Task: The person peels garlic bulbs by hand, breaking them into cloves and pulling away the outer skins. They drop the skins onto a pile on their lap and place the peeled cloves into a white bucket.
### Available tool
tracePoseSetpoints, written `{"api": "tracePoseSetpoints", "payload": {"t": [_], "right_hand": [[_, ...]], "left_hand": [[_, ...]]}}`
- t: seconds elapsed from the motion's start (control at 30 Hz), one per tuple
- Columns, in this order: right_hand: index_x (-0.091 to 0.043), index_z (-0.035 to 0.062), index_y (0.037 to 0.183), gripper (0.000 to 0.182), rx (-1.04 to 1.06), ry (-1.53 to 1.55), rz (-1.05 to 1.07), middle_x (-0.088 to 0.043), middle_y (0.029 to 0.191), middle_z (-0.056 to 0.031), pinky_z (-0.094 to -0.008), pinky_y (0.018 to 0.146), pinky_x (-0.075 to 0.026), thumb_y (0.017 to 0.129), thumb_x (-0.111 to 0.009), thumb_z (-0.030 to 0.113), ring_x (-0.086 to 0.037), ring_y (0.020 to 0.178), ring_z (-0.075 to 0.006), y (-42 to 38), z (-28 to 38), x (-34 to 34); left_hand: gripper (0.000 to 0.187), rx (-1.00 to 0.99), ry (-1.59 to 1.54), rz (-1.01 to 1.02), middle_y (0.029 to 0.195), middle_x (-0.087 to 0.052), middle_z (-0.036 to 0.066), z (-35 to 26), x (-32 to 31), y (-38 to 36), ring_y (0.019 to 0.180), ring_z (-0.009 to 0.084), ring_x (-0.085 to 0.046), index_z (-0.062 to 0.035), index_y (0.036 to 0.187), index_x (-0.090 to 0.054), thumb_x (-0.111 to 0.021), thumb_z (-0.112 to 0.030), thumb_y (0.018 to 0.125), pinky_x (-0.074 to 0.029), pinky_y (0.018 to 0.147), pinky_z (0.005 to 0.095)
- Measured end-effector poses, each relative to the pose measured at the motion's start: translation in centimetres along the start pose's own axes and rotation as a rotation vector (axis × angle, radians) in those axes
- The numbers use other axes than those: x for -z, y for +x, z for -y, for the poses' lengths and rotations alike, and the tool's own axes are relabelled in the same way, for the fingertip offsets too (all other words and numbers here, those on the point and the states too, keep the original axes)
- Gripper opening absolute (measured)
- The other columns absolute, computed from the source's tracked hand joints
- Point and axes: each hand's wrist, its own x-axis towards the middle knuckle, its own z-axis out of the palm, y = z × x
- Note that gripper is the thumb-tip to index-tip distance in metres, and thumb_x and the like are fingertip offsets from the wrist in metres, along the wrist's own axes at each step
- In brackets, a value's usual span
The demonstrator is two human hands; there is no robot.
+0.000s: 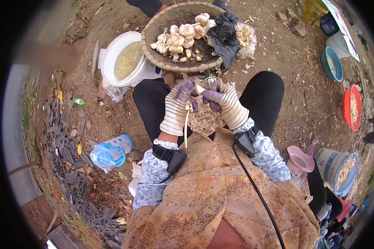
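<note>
gloves (175, 114): cream, dark-striped, purple fingers (212, 96) | sleeves (262, 151): white-blue, floral | wrist boxes (246, 143): black, black cable (258, 190) | garment (195, 197): tan, speckled, orange-stained | trousers (265, 95): black

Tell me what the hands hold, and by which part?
A pale garlic piece, held between left hand and right hand; I can't tell by which part.

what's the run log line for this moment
left hand: gloved, at garlic piece | right hand: gloved, at same piece | basket: garlic bulbs, dark cloth | white bucket: beside basket
</note>
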Motion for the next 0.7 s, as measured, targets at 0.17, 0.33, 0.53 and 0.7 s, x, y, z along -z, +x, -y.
{"api": "tracePoseSetpoints", "payload": {"t": [0.17,0.33,0.53,0.7], "right_hand": [[-0.059,0.0087,0.082,0.022,0.094,-0.144,0.029,-0.056,0.075,0.0054,-0.0192,0.055,-0.036,0.088,-0.074,0.023,-0.047,0.065,-0.0014,0.1,-0.9,-0.4],[-0.059,-0.0017,0.111,0.035,0.174,-0.362,0.063,-0.064,0.098,-0.0044,-0.0253,0.079,-0.048,0.092,-0.07,0.025,-0.057,0.091,-0.0096,0.4,-2.5,-0.2],[-0.06,-0.0036,0.116,0.033,0.211,-0.622,0.094,-0.068,0.097,-0.0097,-0.03,0.076,-0.048,0.097,-0.062,0.024,-0.06,0.086,-0.0148,0.6,-3.3,0.0],[-0.06,-0.0041,0.115,0.032,0.16,-0.704,0.096,-0.067,0.091,-0.0103,-0.0297,0.072,-0.047,0.098,-0.059,0.023,-0.059,0.08,-0.0149,0.8,-3.9,0.2]], "left_hand": [[0.026,0.067,-0.097,0.087,0.073,-0.065,0.005,0.8,0.3,-0.3,0.053,0.009,-0.057,0.0018,0.107,-0.065,-0.068,-0.02,0.093,-0.044,0.045,0.0212],[0.017,0.107,-0.171,-0.013,0.073,-0.064,0.003,0.1,1.5,-0.3,0.053,0.0081,-0.057,-0.0001,0.101,-0.066,-0.067,-0.015,0.093,-0.044,0.045,0.0211],[0.016,0.072,-0.055,0.0,0.076,-0.063,0.001,0.2,1.2,-0.5,0.058,0.005,-0.054,-0.0014,0.101,-0.067,-0.064,-0.016,0.095,-0.042,0.049,0.0198],[0.016,-0.035,0.19,0.004,0.072,-0.062,0.001,0.9,1.4,-0.2,0.056,0.0049,-0.051,-0.0001,0.1,-0.066,-0.062,-0.015,0.096,-0.039,0.049,0.0205]]}}
